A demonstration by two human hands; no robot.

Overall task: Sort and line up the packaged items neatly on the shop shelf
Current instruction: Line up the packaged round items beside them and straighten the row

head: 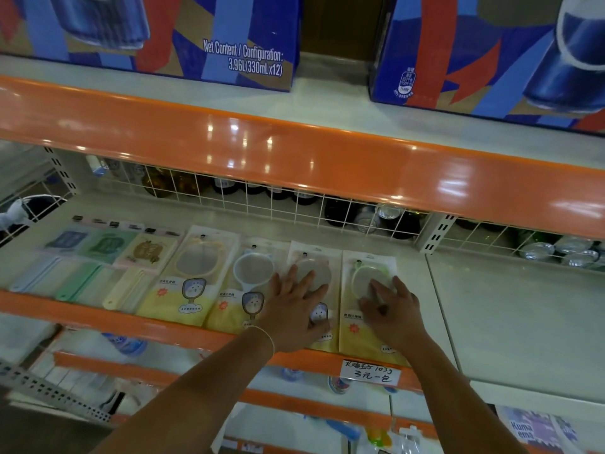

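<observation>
Several packaged hand mirrors lie flat in a row on the white shelf (435, 290). My left hand (294, 309) rests with spread fingers on the pink mirror pack (312, 253). My right hand (391, 309) presses flat on the green mirror pack (366, 267) at the row's right end. To the left lie a white mirror pack (252, 273) and a yellow mirror pack (196, 267). Further left are comb packs in blue (52, 257), green (91, 260) and beige (137, 267).
An orange shelf rail (131, 319) runs along the front edge with a handwritten price tag (370, 371). A white wire grid (294, 204) backs the shelf, with bottles and cans behind it. Blue drink cartons (196, 37) stand on the shelf above. The shelf continues to the right.
</observation>
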